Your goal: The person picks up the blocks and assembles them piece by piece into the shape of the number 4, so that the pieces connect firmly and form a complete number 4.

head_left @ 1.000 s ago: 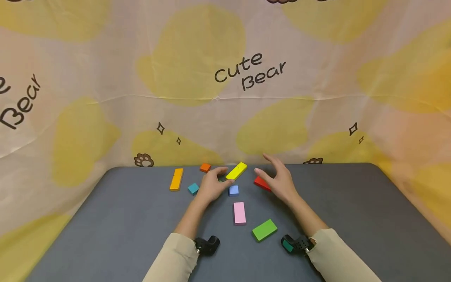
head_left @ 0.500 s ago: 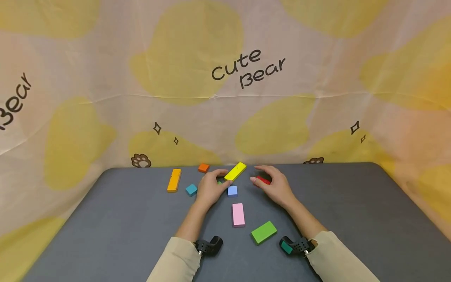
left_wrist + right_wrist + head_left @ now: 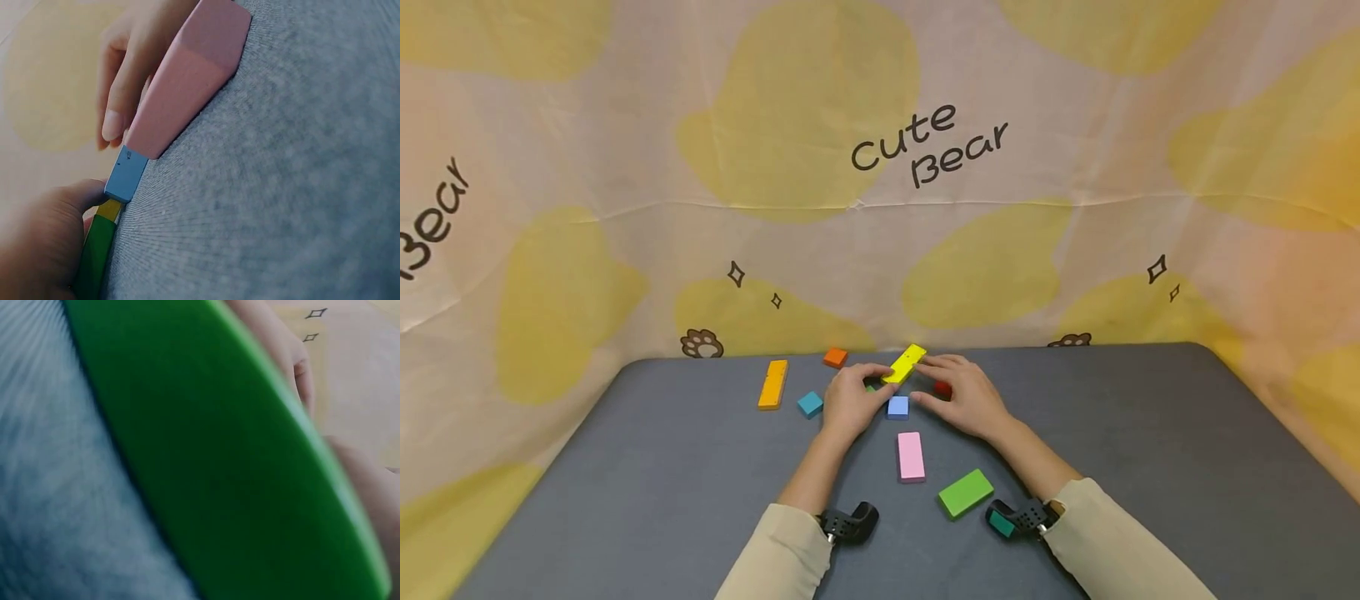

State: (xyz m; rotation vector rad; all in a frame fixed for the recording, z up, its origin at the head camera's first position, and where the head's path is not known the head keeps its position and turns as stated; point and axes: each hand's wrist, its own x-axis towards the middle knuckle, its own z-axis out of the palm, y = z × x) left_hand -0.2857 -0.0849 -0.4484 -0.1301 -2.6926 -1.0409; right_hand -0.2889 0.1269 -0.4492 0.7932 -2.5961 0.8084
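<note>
My left hand [image 3: 852, 400] lies low over a mostly hidden green block [image 3: 95, 256]. Its index fingertip and thumb come close to the near end of a yellow block [image 3: 905, 364]; whether they grip anything is hidden. Opposite it, my right hand [image 3: 964, 400] reaches in from the right, fingertips beside the yellow block and thumb apart from the fingers. A red block [image 3: 942, 389] shows between that thumb and index finger. Just in front of the yellow one stands a small blue block [image 3: 898, 407], with a pink block [image 3: 911, 457] nearer me.
A large green block [image 3: 966, 494] lies at the front and fills much of the right wrist view. To the left are a teal block [image 3: 810, 405], an orange-yellow block [image 3: 772, 385] and an orange block [image 3: 835, 357]. A patterned cloth [image 3: 805, 167] hangs behind the grey table [image 3: 647, 483].
My right hand has come down around the red block and moved left to the yellow block. The left hand has stayed nearly in place, its index finger dipping slightly.
</note>
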